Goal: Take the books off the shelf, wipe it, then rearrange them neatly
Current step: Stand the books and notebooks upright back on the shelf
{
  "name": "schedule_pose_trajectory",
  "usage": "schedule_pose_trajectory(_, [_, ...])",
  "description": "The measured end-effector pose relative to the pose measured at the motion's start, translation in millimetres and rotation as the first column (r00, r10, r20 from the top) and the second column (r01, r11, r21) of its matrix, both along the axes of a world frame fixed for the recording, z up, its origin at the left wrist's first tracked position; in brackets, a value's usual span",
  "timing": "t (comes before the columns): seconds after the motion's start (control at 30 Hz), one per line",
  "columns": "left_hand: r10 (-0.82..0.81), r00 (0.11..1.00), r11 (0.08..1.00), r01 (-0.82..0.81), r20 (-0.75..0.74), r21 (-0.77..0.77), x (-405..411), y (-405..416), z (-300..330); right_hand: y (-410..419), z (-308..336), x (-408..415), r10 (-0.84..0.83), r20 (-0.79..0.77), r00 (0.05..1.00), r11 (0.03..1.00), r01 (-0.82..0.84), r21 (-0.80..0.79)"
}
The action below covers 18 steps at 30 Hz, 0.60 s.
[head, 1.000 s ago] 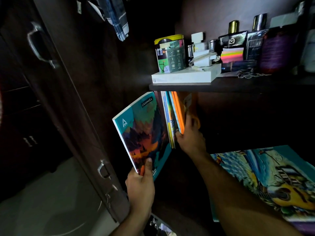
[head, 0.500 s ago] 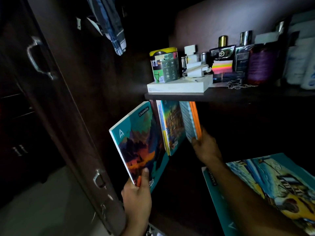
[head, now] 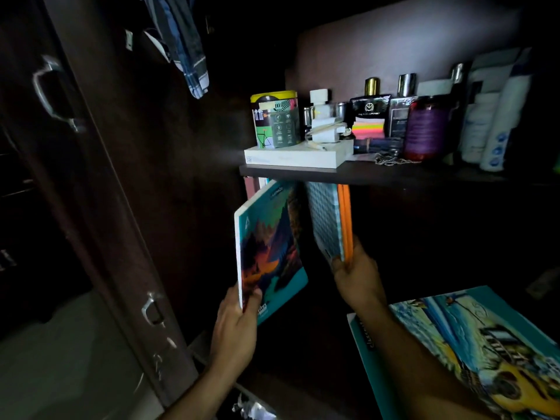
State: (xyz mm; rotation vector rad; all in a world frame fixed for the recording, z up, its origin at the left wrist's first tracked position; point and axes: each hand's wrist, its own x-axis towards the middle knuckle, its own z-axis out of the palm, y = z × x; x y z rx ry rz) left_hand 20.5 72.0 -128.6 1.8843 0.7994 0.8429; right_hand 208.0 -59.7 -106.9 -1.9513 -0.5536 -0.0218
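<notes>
Both forearms are bare, with no sleeves, rings or watch in view.

Count: two hands (left (head: 235, 334), right (head: 357, 275)), one teal notebook (head: 269, 253) held, one orange-edged book bundle (head: 331, 221), one flat notebook (head: 485, 344), one tin (head: 275, 119).

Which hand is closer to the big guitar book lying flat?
Right. The right hand grips the orange books just up and left of the guitar book; the left hand holds the mountain book farther left.
</notes>
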Motion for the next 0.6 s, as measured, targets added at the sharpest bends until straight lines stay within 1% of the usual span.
schedule_pose_trajectory(0.07, [-0.029, 0.999, 0.999, 0.028, 0.044, 0.022, 11, 1, -3, -10, -1, 0, -0.002, 0.012, 1.0, 1.0, 0.002, 0.003])
schedule_pose_trajectory(0.13, [0.012, 0.997, 1.0, -0.013, 0.082, 0.019, 26, 3, -9, -15, -1, 0, 0.003, 0.009, 1.0, 1.0, -0.003, 0.002])
schedule_pose_trajectory(0.17, [0.043, 0.996, 0.999, -0.044, 0.079, 0.016, 36, 3, -9, -16, -1, 0, 0.008, 0.014, 1.0, 1.0, -0.008, 0.006])
schedule_pose_trajectory(0.23, [0.077, 0.995, 0.995, -0.08, 0.057, 0.066, 56, 5, -9, -16, -1, -1, 0.02, 0.038, 0.999, 1.0, -0.021, 0.012])
schedule_pose_trajectory(0.37, [0.041, 0.999, 0.977, -0.048, 0.035, 0.207, 90, 16, 5, -14, -2, 3, 0.026, 0.044, 0.999, 1.0, -0.026, -0.004])
schedule_pose_trajectory(0.43, [0.042, 0.999, 0.977, -0.046, 0.025, 0.21, 104, 29, 11, -14, -6, 5, 0.031, 0.042, 0.999, 1.0, -0.031, 0.0])
schedule_pose_trajectory(0.5, [0.062, 0.996, 0.984, -0.071, 0.06, 0.166, 111, 35, 15, -13, -9, 8, 0.039, 0.052, 0.998, 0.999, -0.04, 0.016])
schedule_pose_trajectory(0.53, [0.065, 0.994, 0.981, -0.079, 0.085, 0.177, 111, 34, 15, -12, -10, 10, 0.042, 0.052, 0.998, 0.999, -0.043, 0.018])
schedule_pose_trajectory(0.6, [0.078, 0.99, 0.957, -0.108, 0.121, 0.268, 107, 27, 11, -10, -12, 12, 0.06, 0.05, 0.997, 0.998, -0.061, 0.026])
